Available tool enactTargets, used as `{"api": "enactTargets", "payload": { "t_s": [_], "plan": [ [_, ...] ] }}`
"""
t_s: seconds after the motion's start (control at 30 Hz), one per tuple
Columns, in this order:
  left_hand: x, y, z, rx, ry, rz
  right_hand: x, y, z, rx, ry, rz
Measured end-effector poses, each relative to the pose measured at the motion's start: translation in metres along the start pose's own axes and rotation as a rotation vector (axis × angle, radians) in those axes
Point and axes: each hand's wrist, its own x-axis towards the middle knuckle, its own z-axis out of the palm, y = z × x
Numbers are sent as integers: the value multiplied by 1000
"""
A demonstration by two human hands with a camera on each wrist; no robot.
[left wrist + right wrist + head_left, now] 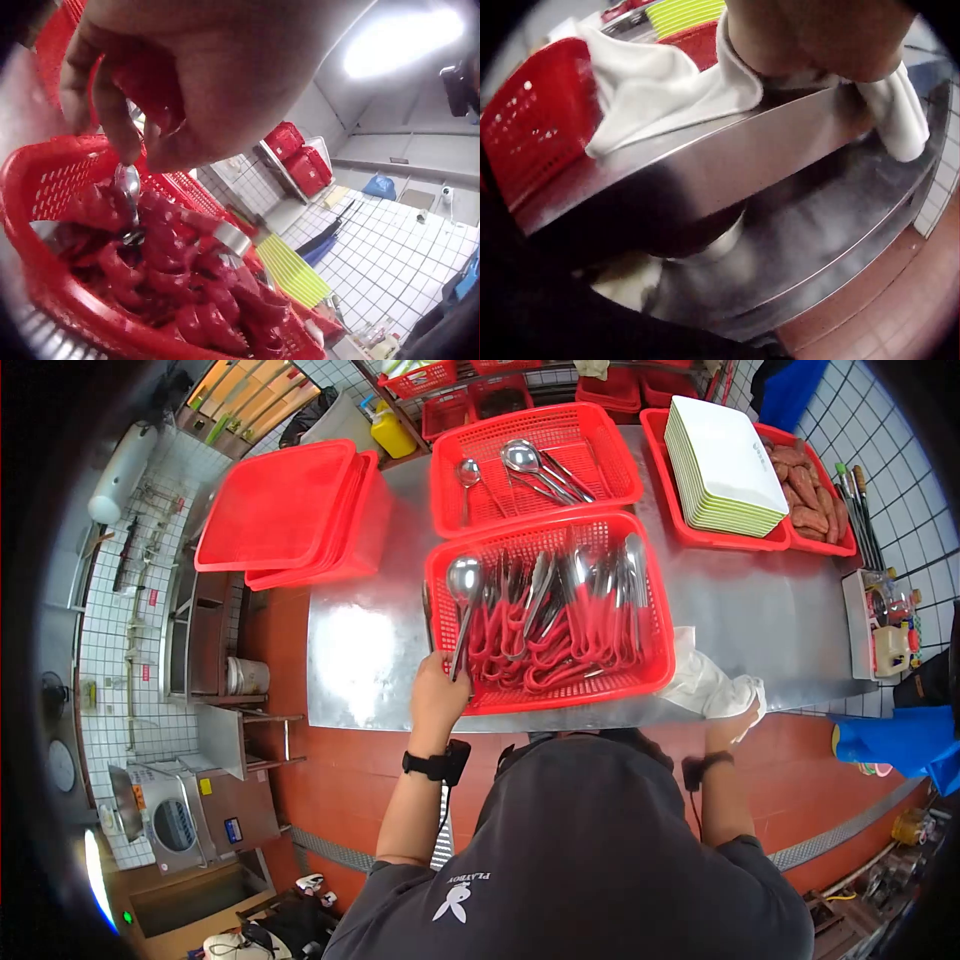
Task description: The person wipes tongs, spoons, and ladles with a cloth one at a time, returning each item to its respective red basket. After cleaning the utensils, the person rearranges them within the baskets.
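A red basket (655, 650) full of red-handled metal utensils (560, 620) stands at the table's front edge. Over its front left corner the left hand (440, 695) grips the handle of a large metal spoon (465, 582), whose bowl points away from the body. In the left wrist view the curled fingers of the left hand (180, 82) are above the red handles (172, 277). Right of the basket, the right hand (735, 725) holds a white cloth (700, 675) at the table edge; in the right wrist view the cloth (652, 90) lies beside the basket (544, 112), its fingers partly hidden.
Behind is another red basket (440, 470) with spoons and tongs. Stacked red bins (290, 510) stand at the table's left. Back right, a red tray (660, 450) holds white-and-green plates (725, 460), beside a bin of brown items (805, 490). Bottles (895, 605) stand at the right edge.
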Motion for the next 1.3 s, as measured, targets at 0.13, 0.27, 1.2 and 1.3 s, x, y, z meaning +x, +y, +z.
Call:
{"api": "enactTargets", "payload": {
  "t_s": [0.13,0.27,1.2,1.3],
  "plan": [
    [10,29,1,-70,-124,-140,0,-5,4,-122,-41,170],
    [28,19,17,-49,-87,-33,0,-5,1,-82,-8,138],
    [390,59,95,780,-466,-8,26,-5,39,-260,-112,303],
    [461,-86,123,760,-630,747,25,1,37,-242,-89,270]
  ]
}}
